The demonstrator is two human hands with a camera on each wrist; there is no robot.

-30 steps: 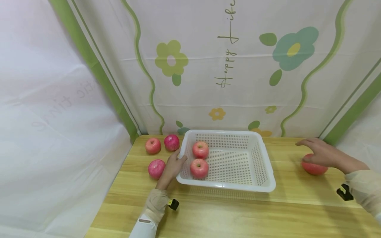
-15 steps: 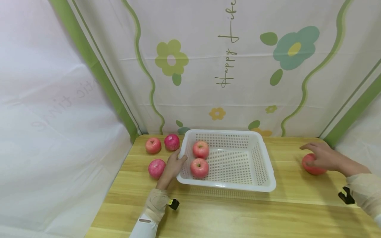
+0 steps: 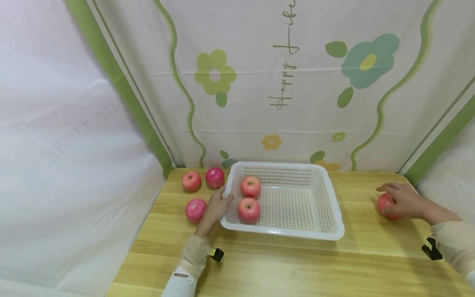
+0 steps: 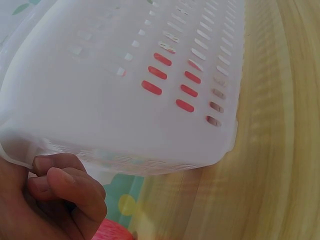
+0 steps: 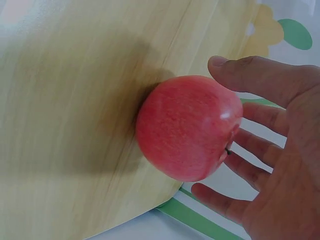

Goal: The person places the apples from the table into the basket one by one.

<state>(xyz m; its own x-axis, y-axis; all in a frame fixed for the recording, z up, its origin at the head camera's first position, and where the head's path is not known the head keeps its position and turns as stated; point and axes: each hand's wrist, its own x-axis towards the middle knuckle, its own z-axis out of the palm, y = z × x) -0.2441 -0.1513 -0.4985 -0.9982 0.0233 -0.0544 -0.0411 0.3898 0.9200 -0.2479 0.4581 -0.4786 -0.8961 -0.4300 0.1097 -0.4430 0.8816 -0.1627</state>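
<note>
My left hand (image 3: 215, 210) grips the left rim of a white plastic basket (image 3: 282, 235), its fingers curled under the edge in the left wrist view. Two red apples (image 3: 249, 210) sit in the basket's left part, one behind the other. At the right of the table, my right hand (image 3: 408, 202) is over a single red apple (image 3: 386, 203). In the right wrist view the thumb and fingers (image 5: 260, 75) spread around this apple's stem side, not closed on it. The apple rests on the wooden table, stem toward the palm.
Left of the basket are a red apple (image 3: 191, 182), a darker magenta fruit (image 3: 215, 177) and a pink-red fruit (image 3: 196, 210). The wooden table (image 3: 282, 268) ends at the back against a flower-printed curtain (image 3: 245, 115), with more curtain on both sides.
My right hand has lowered and its fingers have come farther around the apple at the right. My left hand and the basket have stayed in place.
</note>
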